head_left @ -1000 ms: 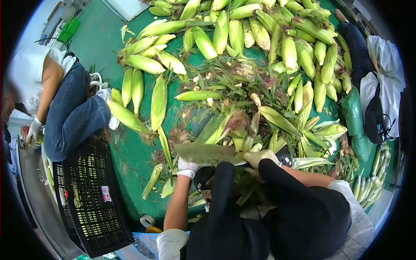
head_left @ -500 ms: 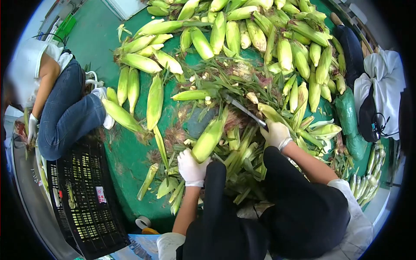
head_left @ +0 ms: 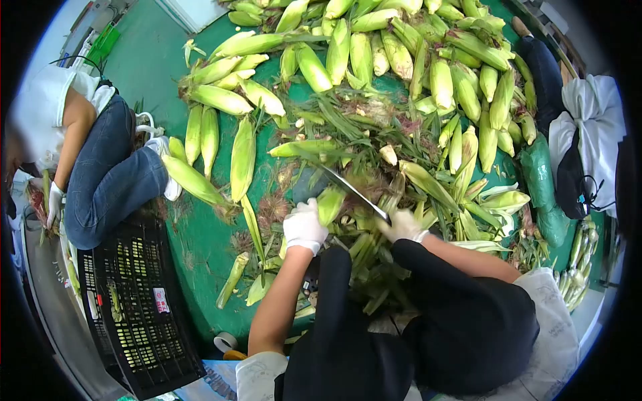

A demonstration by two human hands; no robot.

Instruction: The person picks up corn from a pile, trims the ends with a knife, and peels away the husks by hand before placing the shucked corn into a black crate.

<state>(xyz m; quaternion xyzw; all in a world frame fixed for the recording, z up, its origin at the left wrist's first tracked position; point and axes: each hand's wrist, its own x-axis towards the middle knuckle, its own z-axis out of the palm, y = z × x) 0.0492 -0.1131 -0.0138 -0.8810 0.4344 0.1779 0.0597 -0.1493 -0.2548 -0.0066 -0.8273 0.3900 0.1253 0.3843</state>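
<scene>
Gloved in white, my left hand [head_left: 305, 228] is closed on a green-husked ear of corn [head_left: 330, 204] low over the floor. My right hand [head_left: 402, 226], also gloved, grips a knife [head_left: 358, 190] whose long blade slants up and left, its edge near the top end of that ear. The blade and husk tip are slightly blurred, so contact cannot be told. Beneath and around both hands lie cut husks [head_left: 364, 247], leaves and brown silk. Another ear of corn [head_left: 304, 148] rests just beyond the blade.
A large heap of unhusked corn [head_left: 401, 53] spreads across the green floor [head_left: 194, 267] ahead. At left, a black crate [head_left: 137, 307] stands beside a seated person [head_left: 110, 160] in jeans. A green bag [head_left: 543, 194] and wrapped corn [head_left: 576, 267] are at right.
My left hand has shifted up and right, turning the ear more upright. My right hand has drawn left and down, bringing the knife blade across toward the ear.
</scene>
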